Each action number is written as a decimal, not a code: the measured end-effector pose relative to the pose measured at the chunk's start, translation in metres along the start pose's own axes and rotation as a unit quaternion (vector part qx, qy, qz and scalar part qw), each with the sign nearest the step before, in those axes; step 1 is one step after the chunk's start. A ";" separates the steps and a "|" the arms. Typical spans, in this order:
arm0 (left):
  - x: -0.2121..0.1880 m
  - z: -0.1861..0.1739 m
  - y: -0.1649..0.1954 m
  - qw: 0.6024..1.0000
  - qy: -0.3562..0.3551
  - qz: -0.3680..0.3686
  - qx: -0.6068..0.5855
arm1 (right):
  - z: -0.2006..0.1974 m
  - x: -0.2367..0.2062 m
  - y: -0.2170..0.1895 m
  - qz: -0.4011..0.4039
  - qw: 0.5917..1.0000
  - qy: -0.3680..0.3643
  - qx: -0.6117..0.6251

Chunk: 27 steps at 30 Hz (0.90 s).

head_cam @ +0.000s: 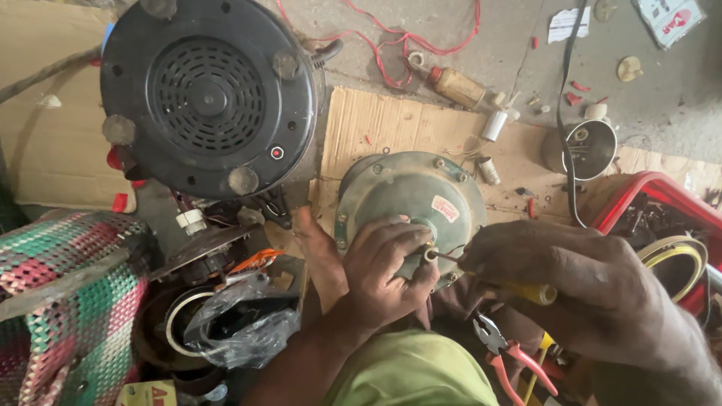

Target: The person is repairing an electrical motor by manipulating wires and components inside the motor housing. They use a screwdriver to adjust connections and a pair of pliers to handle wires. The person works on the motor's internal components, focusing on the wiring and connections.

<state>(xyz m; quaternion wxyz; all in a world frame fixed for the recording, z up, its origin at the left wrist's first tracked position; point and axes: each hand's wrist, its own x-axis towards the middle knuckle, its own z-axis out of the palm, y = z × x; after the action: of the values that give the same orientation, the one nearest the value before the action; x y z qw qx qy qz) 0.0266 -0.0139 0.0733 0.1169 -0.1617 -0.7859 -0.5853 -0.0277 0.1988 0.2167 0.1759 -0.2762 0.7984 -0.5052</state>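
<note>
A round grey-green fan motor housing (398,192) with a small red-and-white sticker lies on a sheet of cardboard (376,124). My left hand (383,267) grips the motor's centre shaft, fingers curled around it. My right hand (571,282) holds a yellow-handled screwdriver (526,292), whose thin metal tip meets the shaft end beside my left fingers. The lower part of the housing is hidden behind both hands.
A big black round appliance base (207,94) with a vent grille stands at upper left. Red-handled pliers (511,357) lie below my hands. A red tray (647,188) of parts sits right, a woven bag (68,301) left, red wires (406,41) and small parts beyond.
</note>
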 end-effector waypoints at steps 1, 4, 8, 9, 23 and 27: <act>-0.001 0.000 0.000 1.000 -0.003 -0.004 0.002 | -0.001 0.000 0.000 0.002 1.000 -0.001 0.004; -0.002 -0.001 0.002 1.000 -0.005 -0.011 0.015 | -0.004 0.004 -0.002 0.027 0.999 -0.009 0.018; -0.003 -0.003 0.003 0.999 -0.022 -0.024 0.026 | -0.011 0.009 -0.005 -0.023 0.998 -0.058 0.027; -0.003 -0.004 0.003 0.999 -0.024 -0.022 0.022 | -0.011 0.010 -0.003 -0.038 0.996 -0.067 0.034; 0.000 0.004 0.004 1.000 0.014 -0.008 0.018 | -0.026 0.008 -0.001 -0.054 0.996 -0.076 -0.016; 0.002 0.004 0.002 1.000 0.018 -0.002 0.011 | -0.012 0.001 -0.001 -0.020 0.997 -0.044 -0.052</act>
<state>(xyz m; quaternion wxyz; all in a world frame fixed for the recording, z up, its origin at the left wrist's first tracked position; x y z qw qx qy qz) 0.0257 -0.0091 0.0741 0.1314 -0.1480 -0.7906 -0.5795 -0.0350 0.2063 0.2231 0.1860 -0.3234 0.8094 -0.4535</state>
